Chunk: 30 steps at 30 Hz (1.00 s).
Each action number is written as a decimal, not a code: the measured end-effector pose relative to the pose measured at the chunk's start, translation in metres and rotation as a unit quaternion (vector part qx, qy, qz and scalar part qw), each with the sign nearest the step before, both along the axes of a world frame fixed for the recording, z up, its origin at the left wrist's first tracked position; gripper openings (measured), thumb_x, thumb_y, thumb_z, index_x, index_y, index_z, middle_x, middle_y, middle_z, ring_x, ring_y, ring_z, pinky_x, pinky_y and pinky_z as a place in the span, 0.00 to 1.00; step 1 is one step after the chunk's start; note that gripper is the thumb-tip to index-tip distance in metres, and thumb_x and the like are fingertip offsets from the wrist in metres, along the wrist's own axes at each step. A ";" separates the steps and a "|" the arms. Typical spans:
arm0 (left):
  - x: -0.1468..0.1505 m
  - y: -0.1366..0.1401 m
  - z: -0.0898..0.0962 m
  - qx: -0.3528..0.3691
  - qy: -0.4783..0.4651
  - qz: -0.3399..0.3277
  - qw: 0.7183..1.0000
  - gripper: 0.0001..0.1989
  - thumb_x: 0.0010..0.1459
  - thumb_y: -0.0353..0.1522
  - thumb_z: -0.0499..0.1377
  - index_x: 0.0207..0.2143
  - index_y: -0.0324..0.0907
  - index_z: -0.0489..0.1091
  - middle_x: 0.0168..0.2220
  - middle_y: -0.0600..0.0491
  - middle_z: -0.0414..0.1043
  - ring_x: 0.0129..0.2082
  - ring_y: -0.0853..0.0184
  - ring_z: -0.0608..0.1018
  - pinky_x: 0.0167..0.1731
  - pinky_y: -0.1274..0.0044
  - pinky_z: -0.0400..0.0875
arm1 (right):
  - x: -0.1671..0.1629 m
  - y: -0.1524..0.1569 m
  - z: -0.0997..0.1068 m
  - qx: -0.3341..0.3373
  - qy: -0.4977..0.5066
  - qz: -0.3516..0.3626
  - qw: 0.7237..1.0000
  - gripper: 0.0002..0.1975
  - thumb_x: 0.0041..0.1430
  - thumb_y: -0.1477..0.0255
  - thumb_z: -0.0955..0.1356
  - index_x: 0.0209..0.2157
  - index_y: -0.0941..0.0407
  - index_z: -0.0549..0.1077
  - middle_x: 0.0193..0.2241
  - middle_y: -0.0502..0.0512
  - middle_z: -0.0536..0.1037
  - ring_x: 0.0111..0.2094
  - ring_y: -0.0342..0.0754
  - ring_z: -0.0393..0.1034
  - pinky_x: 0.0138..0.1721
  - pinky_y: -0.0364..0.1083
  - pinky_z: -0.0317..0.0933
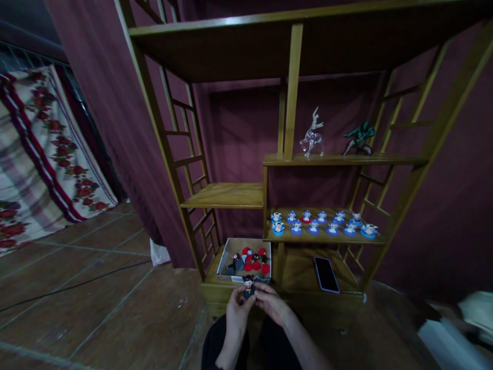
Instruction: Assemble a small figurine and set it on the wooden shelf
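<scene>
At the front edge of the shelf unit [239, 194], the figurine [248, 288] sits upright between the fingertips of both hands, just in front of an open box [221, 261]. The left hand [238, 307] is clamped on its lower left side; the right hand [270, 300] has thumb and fingers closed on its right side. Printing on the front wall of the box is too small to read. The figurine has black hair in two side buns with red accents, a pale face, a dark body with yellow and red detail, and a dark base. Inside the box lie loose red and dark pieces [256, 265]. To the right, a phone [326, 274] lies on the bottom shelf; above it, small blue and purple figures [313, 227] stand in two rows. Higher up stand a clear deer [313, 137] and a green statuette [360, 137].
</scene>
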<state>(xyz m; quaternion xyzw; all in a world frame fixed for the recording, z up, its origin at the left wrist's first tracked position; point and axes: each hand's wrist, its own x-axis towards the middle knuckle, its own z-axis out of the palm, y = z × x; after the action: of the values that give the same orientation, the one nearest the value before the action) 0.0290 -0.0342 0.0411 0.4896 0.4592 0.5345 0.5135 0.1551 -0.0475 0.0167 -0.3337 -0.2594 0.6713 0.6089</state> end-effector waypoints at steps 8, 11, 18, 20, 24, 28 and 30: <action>0.011 -0.007 0.015 -0.006 -0.007 0.014 1.000 0.20 0.33 0.34 0.68 0.31 0.39 0.69 0.22 0.56 0.69 0.20 0.71 0.69 0.24 0.78 0.63 | -0.002 -0.017 0.018 -0.005 0.028 -0.035 0.999 0.19 0.40 0.66 0.73 0.37 0.53 0.73 0.36 0.55 0.77 0.38 0.49 0.71 0.44 0.51 0.61; 0.012 -0.008 0.030 0.009 -0.015 0.029 0.999 0.19 0.34 0.33 0.68 0.32 0.39 0.68 0.25 0.55 0.70 0.22 0.71 0.70 0.26 0.78 0.64 | -0.005 -0.017 0.032 0.002 0.028 -0.059 0.998 0.18 0.40 0.67 0.73 0.37 0.54 0.73 0.35 0.54 0.78 0.37 0.49 0.72 0.44 0.50 0.61; 0.011 -0.013 0.070 0.043 -0.029 0.019 0.998 0.19 0.36 0.29 0.67 0.34 0.42 0.67 0.33 0.52 0.70 0.32 0.67 0.73 0.35 0.77 0.65 | -0.016 -0.015 0.063 -0.007 0.095 -0.071 0.993 0.17 0.44 0.70 0.72 0.39 0.52 0.72 0.37 0.52 0.78 0.38 0.48 0.72 0.43 0.47 0.63; 0.010 -0.016 0.078 0.046 -0.037 0.022 0.998 0.20 0.36 0.28 0.67 0.35 0.42 0.67 0.33 0.52 0.69 0.33 0.67 0.73 0.36 0.77 0.65 | -0.020 -0.016 0.070 -0.014 0.100 -0.081 0.992 0.16 0.45 0.70 0.71 0.39 0.52 0.72 0.37 0.52 0.78 0.39 0.48 0.72 0.41 0.47 0.64; 0.009 -0.019 0.095 0.058 -0.052 0.021 0.997 0.21 0.35 0.28 0.68 0.34 0.41 0.65 0.30 0.54 0.69 0.28 0.69 0.72 0.32 0.78 0.65 | -0.024 -0.018 0.087 -0.007 0.097 -0.082 0.992 0.15 0.46 0.70 0.71 0.39 0.52 0.72 0.37 0.52 0.78 0.40 0.48 0.71 0.41 0.46 0.64; 0.006 -0.017 0.113 0.047 -0.098 0.003 0.994 0.20 0.37 0.29 0.67 0.33 0.40 0.64 0.27 0.57 0.70 0.25 0.73 0.72 0.29 0.80 0.65 | -0.026 -0.019 0.110 0.011 0.069 -0.100 0.992 0.15 0.45 0.70 0.71 0.39 0.52 0.72 0.37 0.51 0.77 0.38 0.45 0.71 0.38 0.44 0.64; 0.003 -0.014 0.120 0.027 -0.145 -0.013 0.989 0.18 0.38 0.27 0.67 0.32 0.39 0.64 0.28 0.56 0.71 0.27 0.73 0.73 0.31 0.80 0.67 | -0.027 -0.019 0.122 0.033 0.041 -0.114 0.992 0.15 0.46 0.70 0.71 0.39 0.52 0.72 0.37 0.51 0.76 0.36 0.44 0.71 0.36 0.43 0.64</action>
<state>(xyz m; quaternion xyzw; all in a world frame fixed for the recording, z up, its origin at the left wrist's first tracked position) 0.0315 -0.0484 0.1607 0.4264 0.3591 0.6055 0.5680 0.1276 -0.0662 0.1389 -0.3132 -0.2164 0.6019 0.7020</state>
